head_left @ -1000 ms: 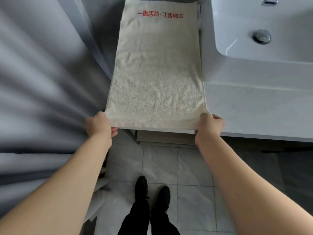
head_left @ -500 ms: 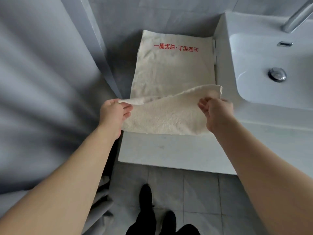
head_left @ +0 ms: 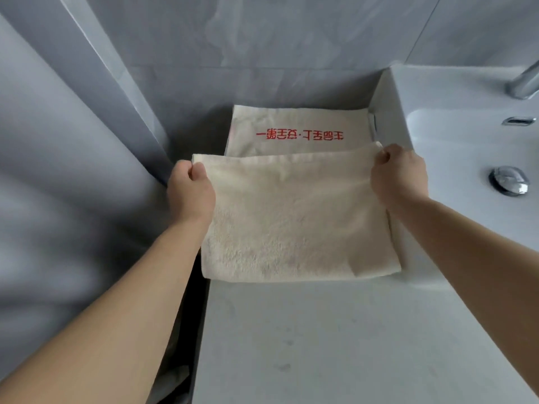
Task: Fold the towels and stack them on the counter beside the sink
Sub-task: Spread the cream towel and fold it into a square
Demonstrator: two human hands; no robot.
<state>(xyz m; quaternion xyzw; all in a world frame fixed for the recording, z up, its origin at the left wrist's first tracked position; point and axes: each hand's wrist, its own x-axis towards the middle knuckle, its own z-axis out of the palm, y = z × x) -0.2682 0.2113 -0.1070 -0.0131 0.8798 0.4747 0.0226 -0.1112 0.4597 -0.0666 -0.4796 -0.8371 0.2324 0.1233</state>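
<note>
**Towel doubled over on bathroom counter**

A cream towel (head_left: 291, 223) lies on the white counter (head_left: 320, 339) just left of the sink (head_left: 466, 158), its near half folded over the far half, where red lettering (head_left: 299, 135) shows. The left hand (head_left: 191, 193) and right hand (head_left: 399, 176) each pinch a corner of the folded edge.
</note>
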